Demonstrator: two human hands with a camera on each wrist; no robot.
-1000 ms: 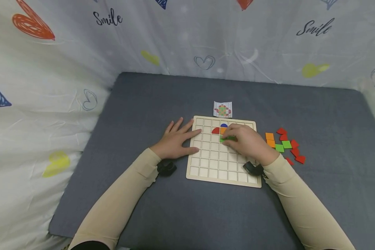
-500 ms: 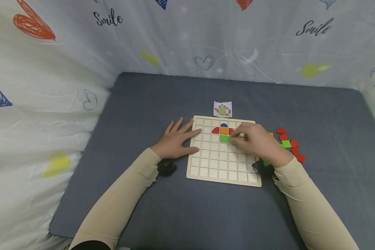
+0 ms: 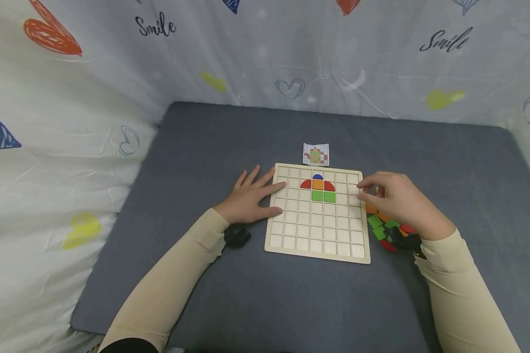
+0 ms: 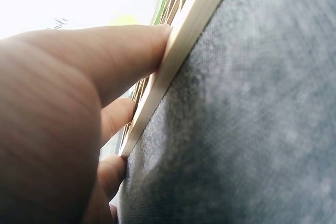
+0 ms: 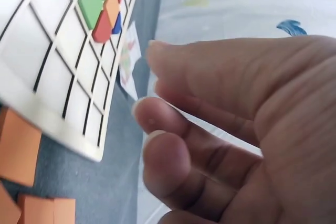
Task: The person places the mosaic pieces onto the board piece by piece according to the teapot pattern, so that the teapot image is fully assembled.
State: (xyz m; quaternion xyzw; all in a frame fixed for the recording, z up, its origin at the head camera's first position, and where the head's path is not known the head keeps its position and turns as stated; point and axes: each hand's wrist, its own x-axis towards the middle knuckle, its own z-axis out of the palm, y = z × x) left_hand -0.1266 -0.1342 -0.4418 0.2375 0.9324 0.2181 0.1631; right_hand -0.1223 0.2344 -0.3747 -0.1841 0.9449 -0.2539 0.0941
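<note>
A wooden grid board point(image 3: 318, 257) lies on the table. Set in its upper cells are a blue half-round tile point(image 3: 318, 176), an orange square tile point(image 3: 318, 185) between two red rounded tiles point(image 3: 306, 184), and two green square tiles point(image 3: 317, 195) below. My left hand point(image 3: 247, 198) rests with spread fingers on the board's left edge; the left wrist view shows its thumb point(image 4: 142, 51) against the wooden rim. Beyond the right edge, my right hand point(image 3: 397, 198) hovers over loose tiles, fingers loosely bent; nothing shows between them in the right wrist view.
Loose green tiles point(image 3: 374, 221), orange tiles point(image 3: 371, 209) and red tiles point(image 3: 388, 245) lie right of the board, partly hidden by the right hand. A small printed pattern card point(image 3: 316, 155) lies behind the board. A patterned curtain point(image 3: 247, 59) hangs behind the table.
My right hand has drawn away from the green tiles and moved right, off the board to above the loose tiles. Both green tiles now show fully in their cells. The left hand stays put.
</note>
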